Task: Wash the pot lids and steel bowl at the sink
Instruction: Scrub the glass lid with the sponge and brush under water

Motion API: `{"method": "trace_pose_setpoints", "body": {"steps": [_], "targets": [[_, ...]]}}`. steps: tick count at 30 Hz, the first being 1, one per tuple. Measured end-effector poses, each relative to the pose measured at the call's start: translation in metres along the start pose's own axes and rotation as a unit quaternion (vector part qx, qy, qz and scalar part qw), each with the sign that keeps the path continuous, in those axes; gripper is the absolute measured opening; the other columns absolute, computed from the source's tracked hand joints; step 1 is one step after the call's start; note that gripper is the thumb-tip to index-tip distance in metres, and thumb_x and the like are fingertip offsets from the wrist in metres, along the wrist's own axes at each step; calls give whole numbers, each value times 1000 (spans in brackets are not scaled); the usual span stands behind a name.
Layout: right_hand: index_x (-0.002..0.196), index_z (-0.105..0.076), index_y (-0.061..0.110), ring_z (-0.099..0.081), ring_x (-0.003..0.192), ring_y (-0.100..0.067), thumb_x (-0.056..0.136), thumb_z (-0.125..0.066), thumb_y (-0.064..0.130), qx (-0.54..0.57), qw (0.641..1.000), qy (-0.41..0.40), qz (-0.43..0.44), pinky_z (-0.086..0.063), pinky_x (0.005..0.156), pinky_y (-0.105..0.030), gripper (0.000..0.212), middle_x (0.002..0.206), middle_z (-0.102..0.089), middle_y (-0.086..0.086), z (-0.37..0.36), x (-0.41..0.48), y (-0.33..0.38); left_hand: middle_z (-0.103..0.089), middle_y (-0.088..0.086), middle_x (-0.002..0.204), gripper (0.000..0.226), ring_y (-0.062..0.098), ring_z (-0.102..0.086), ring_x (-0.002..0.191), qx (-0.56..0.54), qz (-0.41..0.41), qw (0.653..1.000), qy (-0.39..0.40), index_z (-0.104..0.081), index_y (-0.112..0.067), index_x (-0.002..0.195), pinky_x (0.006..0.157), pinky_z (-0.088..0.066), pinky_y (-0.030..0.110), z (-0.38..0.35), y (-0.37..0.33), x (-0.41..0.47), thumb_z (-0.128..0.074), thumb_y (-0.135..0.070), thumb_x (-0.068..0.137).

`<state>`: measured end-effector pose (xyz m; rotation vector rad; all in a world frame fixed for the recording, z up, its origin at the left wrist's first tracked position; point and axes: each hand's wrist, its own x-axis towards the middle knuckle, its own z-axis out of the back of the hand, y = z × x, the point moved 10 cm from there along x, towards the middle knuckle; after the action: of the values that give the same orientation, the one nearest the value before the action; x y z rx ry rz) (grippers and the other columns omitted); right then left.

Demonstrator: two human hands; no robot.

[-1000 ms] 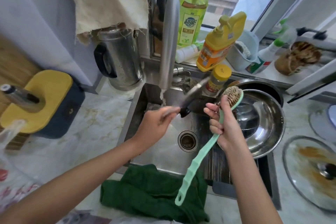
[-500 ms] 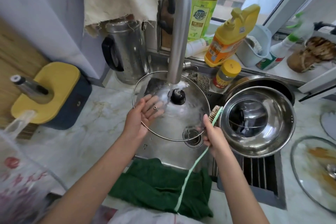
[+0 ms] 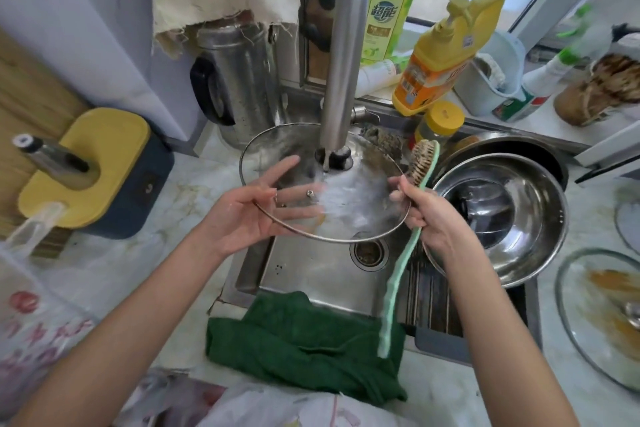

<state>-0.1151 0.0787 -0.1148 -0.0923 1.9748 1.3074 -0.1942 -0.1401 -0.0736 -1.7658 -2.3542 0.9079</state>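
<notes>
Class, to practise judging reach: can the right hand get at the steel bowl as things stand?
Probably yes. The steel bowl sits just beside the right hand with nothing between them, but that hand grips the brush, so taking the bowl would mean freeing it first.

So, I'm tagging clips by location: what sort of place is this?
Likely a home kitchen: a steel sink with a running tap, a glass pot lid under it, and a dish soap bottle behind.

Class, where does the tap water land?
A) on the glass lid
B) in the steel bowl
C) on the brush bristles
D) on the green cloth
A: the stream from the tap strikes the glass lid, which the left hand holds over the sink; the right hand grips the brush.
</notes>
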Motion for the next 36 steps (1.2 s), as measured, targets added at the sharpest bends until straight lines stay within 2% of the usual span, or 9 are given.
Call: {"method": "trace_pose_setpoints", "body": {"steps": [3, 6, 16, 20, 23, 27, 31, 34, 36], "targets": [[113, -56, 12, -43, 52, -6, 92, -53, 49, -240, 970, -40, 20, -35, 43, -18, 42, 79, -55, 4, 1, -12, 19, -42, 25, 145, 76, 36, -66, 103, 18, -33, 999, -16, -29, -27, 151, 83, -56, 50, -7, 0, 2, -58, -8, 83], [150, -23, 30, -61, 100, -23, 94, -46, 55, -436, 886, -109, 111, -48, 88, -41, 65, 117, -60, 0, 6, -31, 51, -50, 21, 140, 73, 36, -69, 96, 18, -58, 996, -61, -26, -37, 149, 79, -57, 51, -12, 10, 1, -40, -1, 87], [144, -25, 49, -63, 92, -25, 95, -41, 53, -602, 776, -8, 191, -51, 75, -41, 51, 110, -67, -9, -78, -66, 5, -70, 12, 114, 42, 36, -61, 110, 54, -130, 972, -189, -48, -19, 133, 82, -58, 42, -3, 36, 13, -45, -3, 94], [145, -29, 47, -64, 96, -28, 96, -44, 51, -593, 787, -69, 154, -52, 76, -41, 51, 115, -68, -10, -49, -48, 9, -59, 15, 132, 63, 39, -61, 114, 18, -151, 966, -209, -25, -30, 149, 89, -54, 52, 4, 39, 10, -37, 3, 97], [142, -34, 48, -65, 88, -25, 94, -50, 49, -573, 802, 8, 170, -52, 74, -40, 51, 107, -70, -5, -79, -62, -3, -69, 12, 114, 37, 34, -61, 110, 52, -147, 961, -230, -55, -8, 127, 80, -59, 42, 4, 41, 8, -35, 2, 97], [143, -37, 42, -63, 104, -29, 96, -49, 46, -568, 811, -73, 121, -49, 83, -39, 49, 124, -65, -10, -40, -34, 7, -64, 11, 126, 59, 36, -63, 111, 33, -163, 960, -226, -42, -43, 133, 90, -53, 52, -3, 38, 4, -35, 4, 98], [139, -40, 47, -61, 70, -12, 93, -54, 46, -505, 848, 42, 157, -53, 74, -40, 48, 115, -68, 1, -86, -56, -8, -75, 1, 94, 64, 23, -67, 96, 55, -158, 958, -232, -79, -33, 79, 84, -57, 40, -10, 36, 4, -31, 4, 98], [139, -43, 41, -64, 103, -23, 94, -52, 44, -515, 846, -57, 124, -49, 86, -37, 46, 124, -65, -7, -47, -27, 13, -67, 9, 118, 63, 34, -67, 104, 0, -174, 958, -229, -59, -42, 125, 83, -58, 45, -10, 35, 1, -29, 7, 97], [139, -44, 41, -65, 91, -17, 94, -53, 44, -523, 841, -40, 130, -47, 78, -32, 47, 118, -68, -6, -51, -28, 11, -64, 14, 124, 69, 37, -66, 104, -11, -183, 954, -236, -31, -42, 144, 79, -59, 45, -5, 33, -2, -29, 8, 96]]}}
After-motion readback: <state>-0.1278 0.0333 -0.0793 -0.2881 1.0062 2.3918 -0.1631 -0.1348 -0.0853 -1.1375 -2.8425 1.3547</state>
